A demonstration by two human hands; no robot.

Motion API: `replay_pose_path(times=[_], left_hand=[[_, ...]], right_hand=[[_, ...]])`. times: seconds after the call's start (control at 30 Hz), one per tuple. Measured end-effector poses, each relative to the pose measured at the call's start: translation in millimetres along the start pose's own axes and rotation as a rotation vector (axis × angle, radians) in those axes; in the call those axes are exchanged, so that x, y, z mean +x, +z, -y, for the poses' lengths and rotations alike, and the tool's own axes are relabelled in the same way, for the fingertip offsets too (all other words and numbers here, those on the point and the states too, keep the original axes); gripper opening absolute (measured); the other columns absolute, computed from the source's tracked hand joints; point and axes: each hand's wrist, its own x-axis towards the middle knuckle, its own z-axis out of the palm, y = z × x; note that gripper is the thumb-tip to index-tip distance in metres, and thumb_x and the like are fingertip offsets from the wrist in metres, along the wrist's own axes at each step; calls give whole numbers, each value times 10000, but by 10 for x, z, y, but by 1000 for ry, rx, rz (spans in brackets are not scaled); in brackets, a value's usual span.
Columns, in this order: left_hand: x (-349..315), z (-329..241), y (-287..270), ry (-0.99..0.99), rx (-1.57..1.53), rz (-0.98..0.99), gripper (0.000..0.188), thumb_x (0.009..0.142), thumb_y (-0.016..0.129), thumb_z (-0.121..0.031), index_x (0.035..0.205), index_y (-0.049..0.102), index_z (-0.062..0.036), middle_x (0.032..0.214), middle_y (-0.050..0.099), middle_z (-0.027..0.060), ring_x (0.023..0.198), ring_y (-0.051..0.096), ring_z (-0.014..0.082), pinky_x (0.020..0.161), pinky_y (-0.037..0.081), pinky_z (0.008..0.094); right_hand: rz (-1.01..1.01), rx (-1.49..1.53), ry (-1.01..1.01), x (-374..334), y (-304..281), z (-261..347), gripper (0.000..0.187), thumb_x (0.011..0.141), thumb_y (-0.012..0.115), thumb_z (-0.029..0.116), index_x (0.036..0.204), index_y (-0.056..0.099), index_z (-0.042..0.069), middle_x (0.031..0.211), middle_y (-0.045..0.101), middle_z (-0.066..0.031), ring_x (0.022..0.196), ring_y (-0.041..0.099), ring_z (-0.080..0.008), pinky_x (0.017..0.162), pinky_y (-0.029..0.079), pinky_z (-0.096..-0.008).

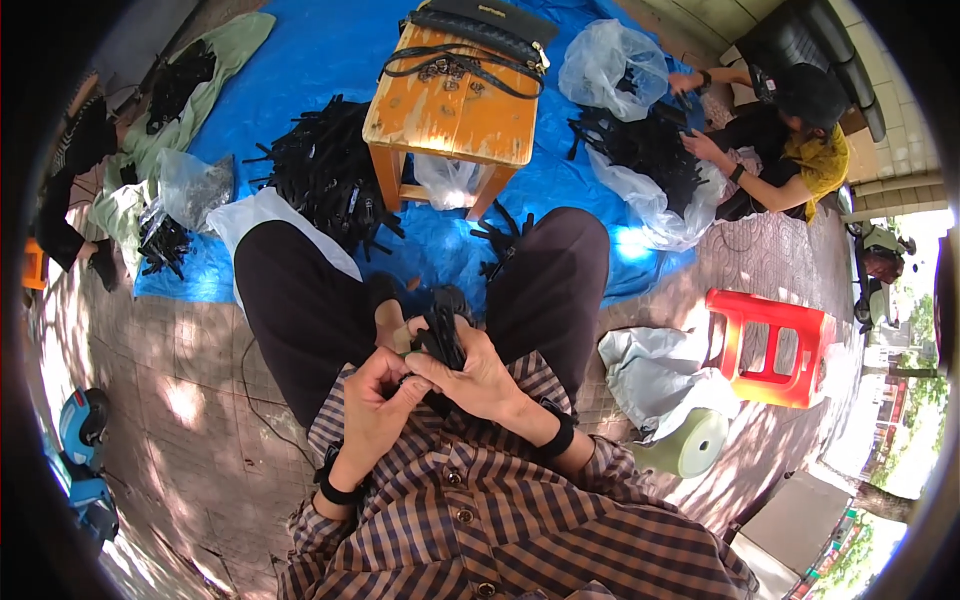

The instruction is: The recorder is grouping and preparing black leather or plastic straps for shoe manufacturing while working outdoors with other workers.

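Note:
In front of my lap, my right hand (478, 378) is closed round a folded bundle of black straps (441, 335). My left hand (376, 402) meets it at the near end of the bundle, thumb and fingers pinched together; whatever lies between those fingertips is too small or hidden to make out. Beyond my knees, a large heap of similar black straps (330, 175) lies on a blue tarp (275, 70). A smaller pile of straps (500, 238) rests by my right knee, below the wooden stool.
A worn wooden stool (455, 125) bears a black bag (485, 22) and small metal rings (448, 68). At the right, a co-worker (815, 150) handles straps beside plastic bags (612, 70). A red plastic stool (770, 350) and a pale green roll (690, 445) stand to my right.

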Motion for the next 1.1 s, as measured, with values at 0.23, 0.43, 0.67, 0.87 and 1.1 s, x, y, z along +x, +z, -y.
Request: replay_pose_path(times=[0.23,0.43,0.67,0.87,1.1], left_hand=[[106,-132,109,408,596,-239,133,688,709,-39,789,624,-51,657,593,48,522,548,118,491,410,230],[29,-72,146,426,541,-306,149,691,703,-32,810,614,-39,648,594,42,482,558,100,446,430,222],[-77,-1,92,316,537,-277,157,703,696,-44,819,591,-33,657,622,57,524,593,109,474,450,228],[-77,21,101,317,488,-331,160,702,699,-48,805,578,-34,671,638,61,543,611,116,489,463,232],[-81,60,73,218,400,-305,161,705,706,-49,814,589,-24,665,641,60,575,618,88,520,473,218]], right_hand=[[-256,46,91,28,12,90,122,834,651,72,904,572,10,652,538,44,564,479,-11,492,381,-178],[-244,144,120,-28,28,156,320,838,643,32,1134,549,-44,616,500,46,498,459,-18,435,352,-171],[-200,181,124,-28,77,124,378,845,631,30,1193,510,-53,612,468,40,487,406,-24,441,324,-175],[-227,251,148,-18,107,91,396,841,647,40,1202,512,-53,617,473,45,499,426,-23,440,335,-169],[-265,280,210,4,115,122,434,827,661,55,1215,501,-55,634,488,41,485,439,-28,425,336,-168]])
